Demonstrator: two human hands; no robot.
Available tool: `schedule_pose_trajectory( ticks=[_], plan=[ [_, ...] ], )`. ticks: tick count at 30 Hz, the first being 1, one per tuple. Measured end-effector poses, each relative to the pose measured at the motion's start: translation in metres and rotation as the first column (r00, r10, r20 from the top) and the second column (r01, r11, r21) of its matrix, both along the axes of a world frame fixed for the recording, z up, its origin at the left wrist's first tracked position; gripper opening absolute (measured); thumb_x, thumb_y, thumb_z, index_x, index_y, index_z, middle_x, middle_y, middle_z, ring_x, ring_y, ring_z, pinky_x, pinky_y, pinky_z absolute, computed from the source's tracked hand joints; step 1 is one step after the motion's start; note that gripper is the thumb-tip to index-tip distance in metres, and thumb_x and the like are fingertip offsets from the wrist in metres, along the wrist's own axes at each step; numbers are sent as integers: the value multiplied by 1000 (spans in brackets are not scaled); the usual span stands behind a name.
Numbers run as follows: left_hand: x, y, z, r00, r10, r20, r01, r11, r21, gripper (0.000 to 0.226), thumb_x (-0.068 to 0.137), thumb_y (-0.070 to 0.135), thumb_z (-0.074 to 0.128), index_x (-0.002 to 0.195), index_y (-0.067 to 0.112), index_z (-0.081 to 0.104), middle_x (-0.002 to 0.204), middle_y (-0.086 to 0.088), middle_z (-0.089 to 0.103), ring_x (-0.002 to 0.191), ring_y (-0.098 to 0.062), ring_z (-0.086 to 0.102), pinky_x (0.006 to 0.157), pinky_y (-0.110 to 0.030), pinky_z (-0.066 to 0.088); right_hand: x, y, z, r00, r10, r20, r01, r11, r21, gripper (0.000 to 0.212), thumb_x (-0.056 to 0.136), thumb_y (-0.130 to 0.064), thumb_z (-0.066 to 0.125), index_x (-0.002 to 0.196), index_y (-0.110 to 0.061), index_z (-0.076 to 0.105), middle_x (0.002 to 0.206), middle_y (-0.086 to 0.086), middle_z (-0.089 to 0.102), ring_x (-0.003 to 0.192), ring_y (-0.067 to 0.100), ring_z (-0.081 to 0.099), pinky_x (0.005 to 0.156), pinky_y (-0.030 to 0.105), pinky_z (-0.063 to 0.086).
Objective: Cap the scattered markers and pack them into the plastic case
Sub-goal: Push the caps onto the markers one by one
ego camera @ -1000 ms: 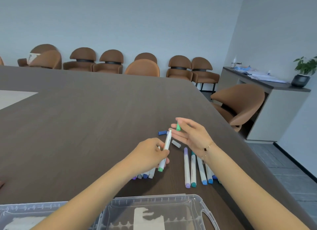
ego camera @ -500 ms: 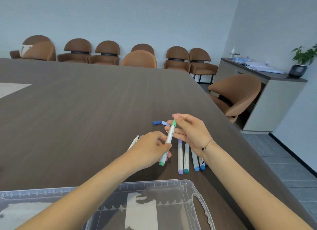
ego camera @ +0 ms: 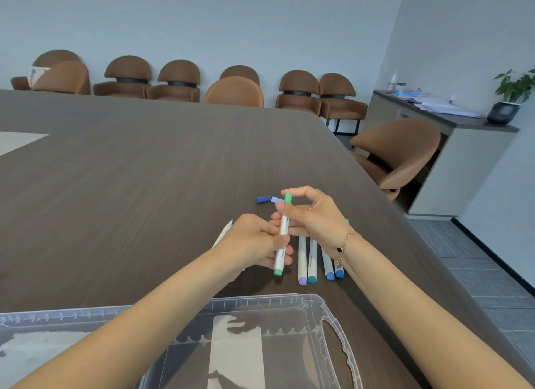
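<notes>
While both hands meet above the dark wood-grain counter (ego camera: pixel 144 185), the left hand (ego camera: pixel 254 241) curls its fingers round the lower half of a slim white marker (ego camera: pixel 282 238) with green ends. The right hand (ego camera: pixel 309 214) pinches the upper barrel just under the green cap (ego camera: pixel 287 198), thumb and forefinger arched above it. The marker stands nearly upright, tilted slightly, held clear of the counter.

Four more white round-barrelled markers (ego camera: pixel 307 261) lie side by side just right of the hands, ends lilac, teal and two blue, partly under the right wrist. One white marker (ego camera: pixel 223 232) lies behind the left hand, mostly hidden. Two loose caps, dark blue (ego camera: pixel 263 199) and pale lilac (ego camera: pixel 276 199), lie touching end to end beyond the hands.

Nearest the camera sits the clear plastic case (ego camera: pixel 260 304), open, ribbed along its rim, with a moulded handle at its right; no markers visible inside. A thin chain bracelet (ego camera: pixel 346 242) circles the right wrist.
</notes>
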State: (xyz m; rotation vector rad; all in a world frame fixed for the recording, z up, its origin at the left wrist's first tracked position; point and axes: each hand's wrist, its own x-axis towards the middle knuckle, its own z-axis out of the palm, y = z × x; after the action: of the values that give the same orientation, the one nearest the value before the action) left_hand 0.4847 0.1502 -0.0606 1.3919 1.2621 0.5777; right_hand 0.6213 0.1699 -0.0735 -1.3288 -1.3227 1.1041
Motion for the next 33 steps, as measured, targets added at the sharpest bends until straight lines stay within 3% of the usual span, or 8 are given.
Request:
schedule_pose_trajectory(
  ticks=[6,8,11,13,22,27,30,33],
  plan=[
    [-6,9,10,999,-37,24,36,998,60,22,95,17,55,105,2,66,89,-11,72,71,-14,71,61,-19,58,6,-1,5,999,16,-47,-14,999,41,36,84,-16,69,117,-17,57,98,11,72,83,18,72,75,28,59],
    [-13,18,13,993,12,-120,11,982,190,34,99,27,45,97,2,67,85,-11,72,67,-15,70,58,-17,56,14,1,13,999,20,-37,-19,1000,18,37,82,-12,70,116,-13,56,97,15,71,77,16,73,65,23,58],
    [-21,26,1,819,153,-553,131,888,440,37,96,26,46,82,0,67,85,-14,69,63,-21,55,60,-26,49,19,4,10,962,59,265,-40,996,-78,40,81,-14,72,116,-12,53,92,10,70,66,10,70,57,17,54],
    [-20,25,-10,683,157,-713,246,870,427,31,91,26,54,79,1,68,90,-14,67,70,-22,57,66,-30,48,18,4,4,807,66,586,-21,996,-84,40,81,-26,72,116,-18,53,89,-1,64,70,9,65,65,17,52],
    [3,13,-25,516,225,-826,298,858,419,31,95,23,54,121,8,47,121,-7,55,110,-20,56,84,-25,46,22,1,-1,567,74,821,41,992,-118,44,88,-42,60,122,-15,53,107,3,60,91,12,54,78,23,43],
    [4,17,-16,612,143,-778,236,906,352,10,90,14,56,98,7,57,80,-1,50,69,-14,51,61,-20,40,56,30,3,591,-179,787,188,979,81,26,94,-23,56,119,-15,60,116,6,64,95,13,58,85,23,46],
    [-2,22,-9,671,114,-733,179,934,309,23,88,19,57,72,8,45,65,0,38,52,-11,36,49,-19,30,46,43,-6,641,-63,765,33,998,56,23,93,-24,57,113,-18,66,111,-1,65,90,5,54,80,18,42],
    [-11,27,-2,748,59,-661,135,962,239,39,89,26,53,59,13,32,59,-1,33,49,-14,29,47,-22,23,27,57,-14,532,7,846,-65,997,33,30,89,-35,61,114,-20,68,105,-2,65,95,10,57,81,21,42]
  ],
)
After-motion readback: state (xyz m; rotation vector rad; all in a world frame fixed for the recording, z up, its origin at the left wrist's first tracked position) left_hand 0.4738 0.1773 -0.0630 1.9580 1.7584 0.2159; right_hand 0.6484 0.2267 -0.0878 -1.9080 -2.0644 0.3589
